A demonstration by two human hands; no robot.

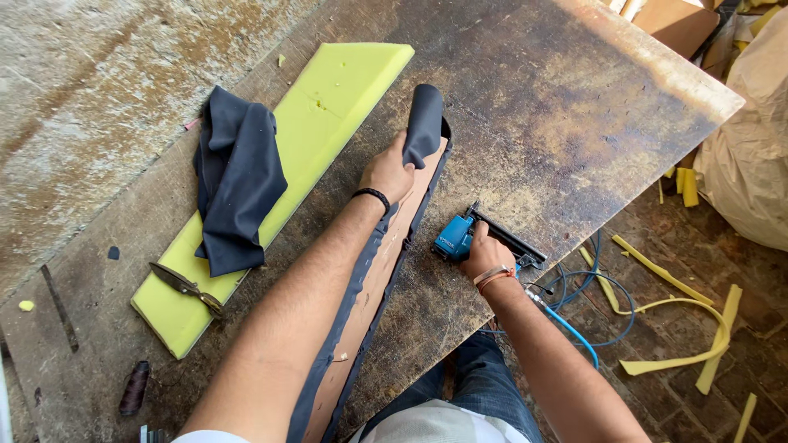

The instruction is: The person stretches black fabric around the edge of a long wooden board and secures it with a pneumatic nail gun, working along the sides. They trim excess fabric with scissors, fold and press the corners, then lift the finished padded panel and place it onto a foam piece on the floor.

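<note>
While left hand (387,174) pins fabric (424,123) over panel (386,271), right hand (486,253) grips stapler (460,236).
Panel lies mid-bench; left fingers pinch fabric, right fingers curl shut. Judgement: keep cloth taut, stapler square at bench's (574,123) near edge.

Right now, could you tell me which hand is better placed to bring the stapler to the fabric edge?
The right hand: it already grips the blue stapler on the table, beside the panel. The left hand is busy pinning the dark fabric down.
</note>
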